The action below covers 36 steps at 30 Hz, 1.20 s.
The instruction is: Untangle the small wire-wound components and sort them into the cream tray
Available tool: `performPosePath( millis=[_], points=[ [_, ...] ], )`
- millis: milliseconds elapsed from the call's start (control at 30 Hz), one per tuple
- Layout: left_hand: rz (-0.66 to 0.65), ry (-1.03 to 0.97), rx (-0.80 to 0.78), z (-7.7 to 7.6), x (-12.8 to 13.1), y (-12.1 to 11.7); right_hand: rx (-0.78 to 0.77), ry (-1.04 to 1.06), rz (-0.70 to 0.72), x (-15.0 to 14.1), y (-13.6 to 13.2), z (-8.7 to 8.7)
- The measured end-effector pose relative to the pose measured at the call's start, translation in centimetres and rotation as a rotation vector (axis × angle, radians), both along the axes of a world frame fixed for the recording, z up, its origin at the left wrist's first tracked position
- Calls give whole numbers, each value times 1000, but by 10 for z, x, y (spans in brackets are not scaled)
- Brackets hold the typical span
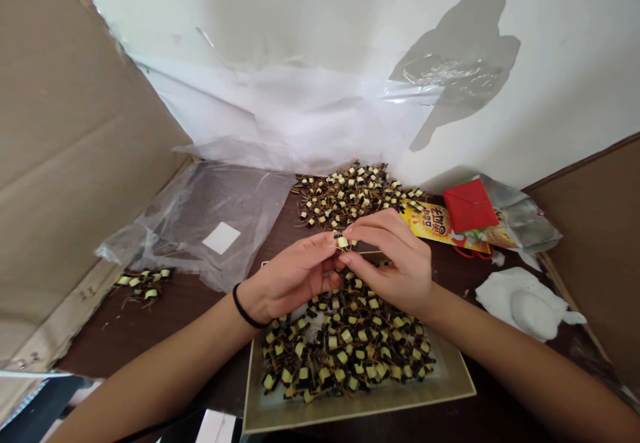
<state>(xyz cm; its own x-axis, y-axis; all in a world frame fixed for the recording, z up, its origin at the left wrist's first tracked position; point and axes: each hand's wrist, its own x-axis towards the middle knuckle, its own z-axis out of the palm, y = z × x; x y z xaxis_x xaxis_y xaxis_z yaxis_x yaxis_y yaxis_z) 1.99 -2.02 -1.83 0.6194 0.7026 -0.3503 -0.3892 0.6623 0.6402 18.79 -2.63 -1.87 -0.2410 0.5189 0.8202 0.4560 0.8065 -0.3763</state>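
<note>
A small wire-leaded coil [342, 243], wrapped in pale yellow tape with black ends, is pinched between the fingertips of both hands. My left hand [295, 275], with a black band at the wrist, has its thumb and forefinger closed at the coil's left side. From the right, my right hand [395, 263] grips it with thumb and fingers. Both hands are above the far part of a shallow box [360, 411], which holds many similar coils [345, 356]. Part of the box's far side is hidden behind my hands.
Behind my hands lies a heap of coils [345, 196]. A few more coils [145, 284] sit at left beside a clear plastic bag [200, 203]. At right are a yellow snack packet [425, 219], a red packet [470, 204] and crumpled white tissue [525, 303]. Cardboard panels [60, 129] flank the table.
</note>
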Motion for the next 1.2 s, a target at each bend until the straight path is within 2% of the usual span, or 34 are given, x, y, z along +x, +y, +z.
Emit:
performPosePath(
  millis=[267, 500, 633, 700, 767, 833, 900, 967, 1067, 1200],
  points=[
    [32, 12, 0, 1, 1, 0, -107, 51, 33, -2, 0, 4],
    [3, 4, 15, 3, 0, 1, -198, 92, 19, -1, 1, 2],
    [1, 35, 36, 5, 1, 1, -166, 66, 56, 0, 2, 2],
    [37, 82, 77, 5, 2, -1, -124, 47, 25, 0, 2, 2],
    [114, 165, 204, 5, 2, -2, -58, 6, -36, 0, 1, 1],
    [178, 310, 431, 6, 2, -3, 25, -51, -87, 0, 0, 0],
    [183, 493, 673, 7, 0, -5, 91, -96, -105, 0, -1, 0],
    [170, 659, 852, 10, -2, -5, 104, -101, -58, 0, 0, -1],
    [202, 794, 1042, 15, -5, -4, -62, 22, 88, 3, 2, -3],
    [236, 869, 1184, 15, -7, -1, -493, 346, 177, 8, 7, -5]
  ],
)
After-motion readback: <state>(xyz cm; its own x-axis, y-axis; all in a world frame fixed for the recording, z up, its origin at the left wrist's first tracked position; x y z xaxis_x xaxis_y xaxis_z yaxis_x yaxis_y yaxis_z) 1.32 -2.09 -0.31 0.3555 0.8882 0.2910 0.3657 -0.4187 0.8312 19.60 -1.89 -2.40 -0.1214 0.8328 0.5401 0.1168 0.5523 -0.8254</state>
